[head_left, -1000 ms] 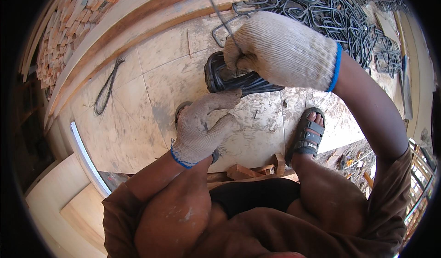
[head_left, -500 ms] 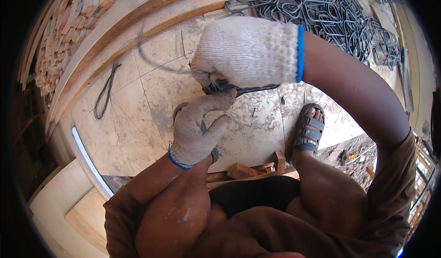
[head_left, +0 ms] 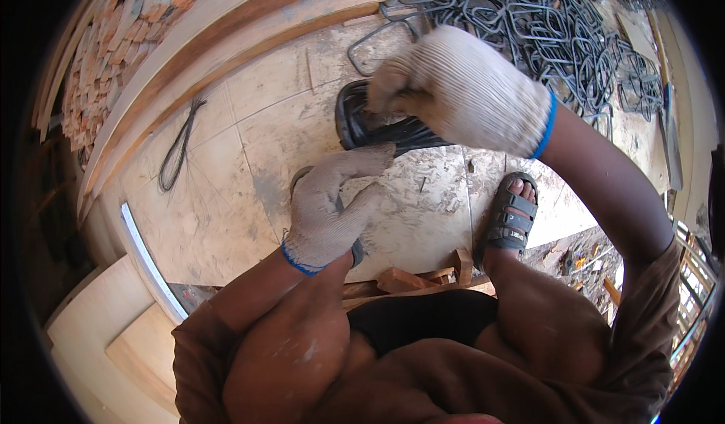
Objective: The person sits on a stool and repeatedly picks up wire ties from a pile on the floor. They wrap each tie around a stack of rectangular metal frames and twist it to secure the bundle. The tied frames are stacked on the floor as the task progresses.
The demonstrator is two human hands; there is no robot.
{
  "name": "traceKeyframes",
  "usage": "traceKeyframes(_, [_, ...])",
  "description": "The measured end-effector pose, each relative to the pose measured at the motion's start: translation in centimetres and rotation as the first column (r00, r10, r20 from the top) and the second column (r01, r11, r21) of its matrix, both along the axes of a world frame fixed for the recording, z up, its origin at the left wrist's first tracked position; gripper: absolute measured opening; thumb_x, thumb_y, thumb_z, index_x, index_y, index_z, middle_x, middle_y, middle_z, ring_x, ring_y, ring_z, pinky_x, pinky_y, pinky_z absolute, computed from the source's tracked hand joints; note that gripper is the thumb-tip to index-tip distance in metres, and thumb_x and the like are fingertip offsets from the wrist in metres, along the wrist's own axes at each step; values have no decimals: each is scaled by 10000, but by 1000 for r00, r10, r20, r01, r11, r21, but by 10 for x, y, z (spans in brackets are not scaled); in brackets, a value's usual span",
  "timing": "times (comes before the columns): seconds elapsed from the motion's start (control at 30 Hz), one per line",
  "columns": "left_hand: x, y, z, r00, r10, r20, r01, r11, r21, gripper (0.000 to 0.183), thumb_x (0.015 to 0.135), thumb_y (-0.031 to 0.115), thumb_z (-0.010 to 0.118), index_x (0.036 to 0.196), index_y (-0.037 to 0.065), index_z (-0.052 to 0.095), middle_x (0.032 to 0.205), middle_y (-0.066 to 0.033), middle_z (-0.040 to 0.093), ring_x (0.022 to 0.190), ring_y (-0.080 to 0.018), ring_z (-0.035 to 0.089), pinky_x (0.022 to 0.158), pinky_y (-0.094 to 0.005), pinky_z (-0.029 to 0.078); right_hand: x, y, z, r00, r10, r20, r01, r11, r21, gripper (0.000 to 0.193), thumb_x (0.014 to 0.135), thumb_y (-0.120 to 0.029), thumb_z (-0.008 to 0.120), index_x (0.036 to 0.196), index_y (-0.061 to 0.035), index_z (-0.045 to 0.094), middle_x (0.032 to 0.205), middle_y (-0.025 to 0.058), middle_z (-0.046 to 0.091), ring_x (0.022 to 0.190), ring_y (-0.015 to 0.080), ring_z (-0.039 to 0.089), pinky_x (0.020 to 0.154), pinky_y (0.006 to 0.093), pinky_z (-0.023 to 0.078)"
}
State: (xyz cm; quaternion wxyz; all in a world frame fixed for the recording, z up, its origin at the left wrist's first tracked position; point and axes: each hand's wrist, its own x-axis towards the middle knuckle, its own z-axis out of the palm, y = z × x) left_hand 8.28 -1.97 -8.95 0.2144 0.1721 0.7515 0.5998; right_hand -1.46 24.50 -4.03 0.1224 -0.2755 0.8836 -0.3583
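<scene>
A coil of black wire [head_left: 351,128] lies in front of me, above the dusty tiles. My left hand [head_left: 325,209], in a pale knitted glove with a blue cuff edge, has its fingers stretched out and its thumb apart. Its fingertips overlap the near edge of the coil. Over the right part of the coil is my right hand [head_left: 472,92], gloved the same way, its fingers curled closed. What they hold is hidden, and the hand covers some of the coil.
A thin wire bundle [head_left: 179,148] lies on the floor to the left. Bent metal rods [head_left: 529,31] are heaped at the far right. Long timber boards [head_left: 287,20] and stacked wood pieces [head_left: 121,39] stand far left. Wood offcuts [head_left: 400,279] lie between my sandalled feet.
My right hand has moved to the right, uncovering more of the coil. The thin strand that arced leftward from it no longer shows. My left hand has kept its pose.
</scene>
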Motion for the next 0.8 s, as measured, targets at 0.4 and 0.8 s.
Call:
traceKeyframes(0.4, [-5, 8, 9, 997, 75, 4, -75, 997, 9, 316, 942, -40, 714, 1257, -16, 733, 1348, -202, 755, 1303, -283, 713, 1122, -395, 545, 22, 23, -18, 948, 76, -309, -120, 985, -125, 297, 764, 6, 759, 1038, -84, 829, 1104, 130, 788, 1013, 338, 762, 886, 467, 587])
traceKeyframes(0.8, [-6, 8, 9, 998, 65, -14, -65, 998, 17, 312, 917, -45, 735, 1225, 1, 742, 1342, -180, 760, 1291, -268, 724, 1101, -379, 564, 10, 8, -18, 801, 170, -574, -134, 985, 104, 345, 781, -96, 707, 1078, -207, 846, 1292, 42, 767, 1146, 311, 737, 974, 440, 608])
